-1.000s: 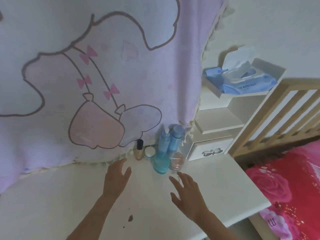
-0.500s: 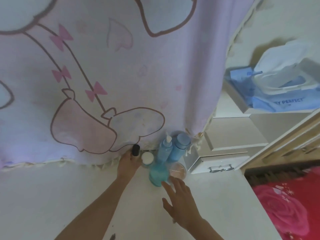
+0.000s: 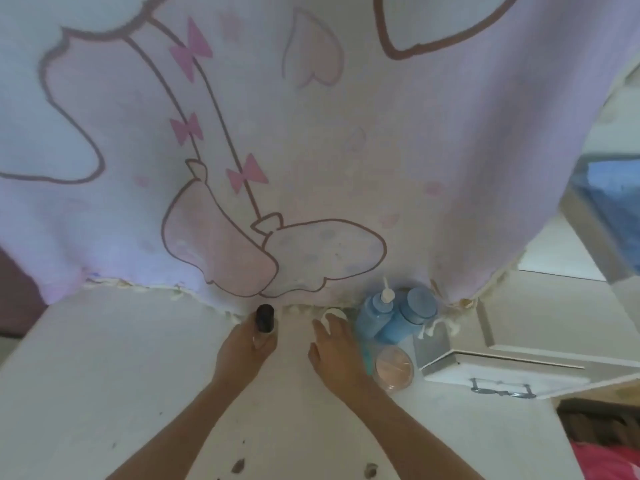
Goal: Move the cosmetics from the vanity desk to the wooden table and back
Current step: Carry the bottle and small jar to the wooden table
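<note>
Two blue bottles [image 3: 394, 318] upright, left hand [image 3: 247, 346] grip clenched around black-capped bottle [image 3: 265, 318], right hand [image 3: 337, 348] grip grasping white jar [image 3: 334, 314]

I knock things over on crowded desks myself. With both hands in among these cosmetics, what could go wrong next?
The right hand reaches for the small white jar right beside the tall blue bottles; lifting it carelessly could tip them. The fringed cloth hangs right behind the black-capped bottle the left hand grips, so it may snag.

Home bedroom, white vanity desk [image 3: 104, 375], cartoon blanket [image 3: 311, 150], blue cosmetic bottles [image 3: 394, 317], floral bedding [image 3: 613, 462]
</note>
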`<state>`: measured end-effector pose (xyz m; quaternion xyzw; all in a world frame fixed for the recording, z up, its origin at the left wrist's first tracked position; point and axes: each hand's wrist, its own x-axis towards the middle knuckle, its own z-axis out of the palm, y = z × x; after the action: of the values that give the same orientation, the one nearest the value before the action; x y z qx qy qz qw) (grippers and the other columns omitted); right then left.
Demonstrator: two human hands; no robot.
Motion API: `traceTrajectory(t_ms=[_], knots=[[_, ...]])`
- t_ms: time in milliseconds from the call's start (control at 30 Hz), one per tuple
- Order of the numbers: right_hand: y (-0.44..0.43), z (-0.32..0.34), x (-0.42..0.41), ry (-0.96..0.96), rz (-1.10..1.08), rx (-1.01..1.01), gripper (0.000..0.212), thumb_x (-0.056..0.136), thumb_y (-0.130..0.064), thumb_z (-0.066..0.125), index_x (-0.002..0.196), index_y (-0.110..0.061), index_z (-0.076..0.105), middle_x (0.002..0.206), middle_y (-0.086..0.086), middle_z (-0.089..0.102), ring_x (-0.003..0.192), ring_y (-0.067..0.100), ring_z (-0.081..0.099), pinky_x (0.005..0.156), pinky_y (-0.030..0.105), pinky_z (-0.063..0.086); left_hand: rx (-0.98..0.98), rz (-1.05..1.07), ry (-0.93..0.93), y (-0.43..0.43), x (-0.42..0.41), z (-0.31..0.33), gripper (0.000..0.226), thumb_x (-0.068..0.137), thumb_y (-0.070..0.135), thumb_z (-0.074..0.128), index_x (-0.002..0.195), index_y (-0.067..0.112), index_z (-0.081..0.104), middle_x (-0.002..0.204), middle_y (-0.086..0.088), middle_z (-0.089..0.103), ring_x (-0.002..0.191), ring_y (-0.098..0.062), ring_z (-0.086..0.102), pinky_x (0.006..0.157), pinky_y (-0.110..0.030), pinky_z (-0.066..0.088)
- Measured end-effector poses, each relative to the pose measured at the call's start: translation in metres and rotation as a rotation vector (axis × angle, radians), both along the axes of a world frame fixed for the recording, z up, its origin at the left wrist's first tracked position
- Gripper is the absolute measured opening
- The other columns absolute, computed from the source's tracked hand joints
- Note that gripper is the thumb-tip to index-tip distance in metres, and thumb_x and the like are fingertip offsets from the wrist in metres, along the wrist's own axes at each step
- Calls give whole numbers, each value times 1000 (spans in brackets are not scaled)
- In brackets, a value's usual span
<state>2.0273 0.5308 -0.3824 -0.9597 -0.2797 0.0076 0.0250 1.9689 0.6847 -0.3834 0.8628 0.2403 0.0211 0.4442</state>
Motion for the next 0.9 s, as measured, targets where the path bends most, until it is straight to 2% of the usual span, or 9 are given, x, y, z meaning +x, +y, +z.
traceTrajectory(t_ms=[67, 133, 167, 233, 300, 467, 633, 767, 900], knots=[[10, -5, 15, 67, -74, -93, 61, 34, -36, 87, 88, -15, 73, 88, 15, 68, 73, 31, 67, 61, 33, 56, -8, 19, -4, 9, -17, 5, 43, 72, 48, 48, 96, 12, 53, 81, -8, 59, 76, -24, 55, 69, -37, 45], [16, -6, 26, 163, -123, -142, 59, 68, -31, 73, 121, -12, 56, 122, 23, 52, 104, 40, 55, 88, 42, 49, -35, 71, -8, 18, -31, 4, 49, 65, 57, 41, 90, 16, 52, 79, -3, 59, 77, -18, 55, 72, -36, 47], [18, -9, 31, 191, -133, -164, 56, 82, -27, 58, 133, -13, 41, 136, 21, 38, 118, 40, 43, 99, 42, 39, -42, 99, -8, 22, -37, 3, 45, 66, 56, 44, 88, 18, 52, 78, -1, 59, 77, -16, 54, 72, -34, 47], [20, -14, 36, 229, -144, -199, 53, 91, -24, 45, 140, -16, 26, 144, 18, 23, 128, 37, 31, 104, 41, 31, -40, 170, -2, 26, -45, 4, 27, 79, 41, 56, 89, 16, 52, 80, -2, 59, 78, -18, 54, 74, -33, 46], [23, -13, 35, 207, -93, -271, 54, 93, -24, 43, 142, -17, 22, 146, 18, 20, 132, 37, 26, 105, 42, 30, -27, 210, -18, 27, -50, 3, 18, 85, 28, 59, 90, 11, 53, 80, -5, 59, 77, -20, 54, 75, -35, 47], [29, -14, 26, 249, 61, -240, 47, 92, -7, 37, 138, -18, 29, 148, 12, 21, 134, 36, 21, 105, 40, 30, -12, 238, -69, 25, -52, 8, 18, 86, 27, 58, 88, 10, 53, 78, -4, 58, 75, -18, 54, 75, -39, 49], [37, -2, 19, 316, 218, -104, 50, 85, -15, 51, 132, -21, 38, 132, 9, 37, 120, 28, 33, 97, 31, 32, 4, 288, -132, 25, -64, 18, 39, 76, 46, 46, 84, 9, 50, 76, -12, 56, 72, -23, 52, 69, -39, 48], [41, 25, 11, 365, 327, 70, 55, 78, -26, 59, 129, -22, 40, 124, 4, 47, 114, 23, 35, 92, 26, 31, 47, 407, -156, 22, -84, 27, 23, 82, 33, 55, 82, 10, 52, 74, -9, 59, 70, -20, 53, 71, -41, 49], [48, 55, -11, 428, 503, 167, 55, 80, -24, 60, 131, -22, 38, 123, 3, 46, 113, 23, 33, 90, 26, 29, 68, 543, -168, 12, -117, 40, 16, 84, 30, 58, 81, 16, 51, 76, -5, 62, 71, -21, 57, 71, -37, 48]])
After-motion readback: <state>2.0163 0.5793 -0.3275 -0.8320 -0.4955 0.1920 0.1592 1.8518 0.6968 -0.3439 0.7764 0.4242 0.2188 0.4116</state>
